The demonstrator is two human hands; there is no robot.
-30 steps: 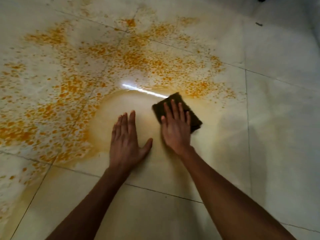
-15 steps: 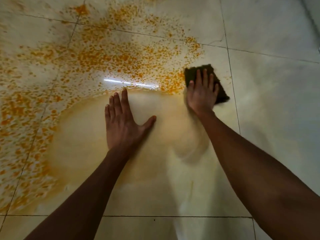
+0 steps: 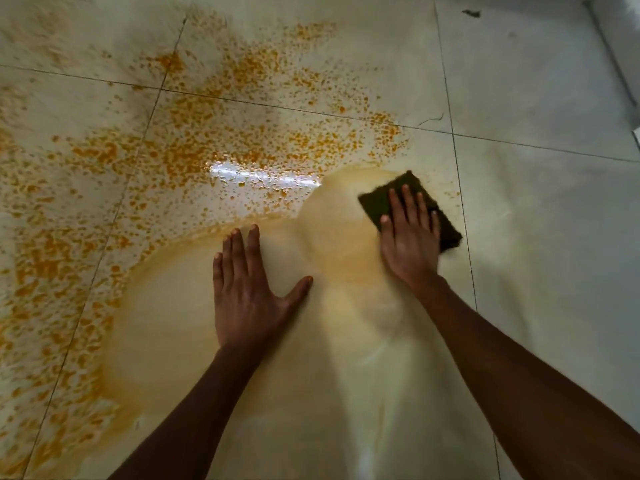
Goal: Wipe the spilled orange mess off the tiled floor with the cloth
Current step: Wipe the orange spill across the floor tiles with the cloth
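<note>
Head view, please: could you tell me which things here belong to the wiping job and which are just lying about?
Belongs to the job:
dark cloth, under the right hand
orange mess
tiled floor
left hand, flat on the floor

Just lying about:
small dark scrap, far right

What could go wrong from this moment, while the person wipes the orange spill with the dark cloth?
The left hand presses flat on the smeared wet film; it could slip. The right hand only presses the cloth with straight fingers, so the cloth may slide out. The cloth may also just spread the orange specks into a thin smear.
</note>
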